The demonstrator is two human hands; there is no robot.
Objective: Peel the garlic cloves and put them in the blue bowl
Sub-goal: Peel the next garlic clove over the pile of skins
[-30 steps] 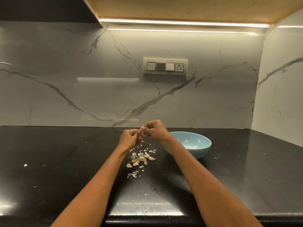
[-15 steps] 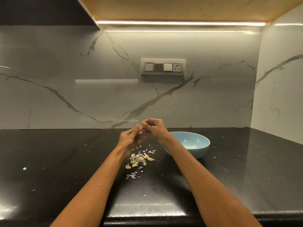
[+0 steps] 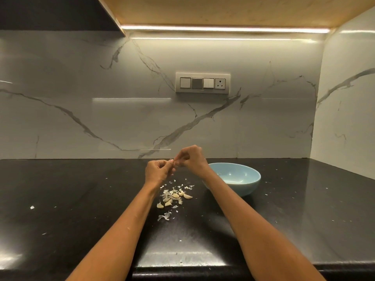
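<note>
A black desk [image 3: 81, 199] runs beneath a marble-veined wall with a switch plate [image 3: 203, 83]. Both forearms reach forward, hands raised above the desk and meeting fingertip to fingertip. The left hand [image 3: 157, 171] and right hand [image 3: 191, 159] have curled fingers pinching something small between them, too tiny to make out. Below them lies a pile of garlic cloves [image 3: 172, 197] and papery skins. The blue bowl [image 3: 241, 185] sits just right of the right wrist.
</note>
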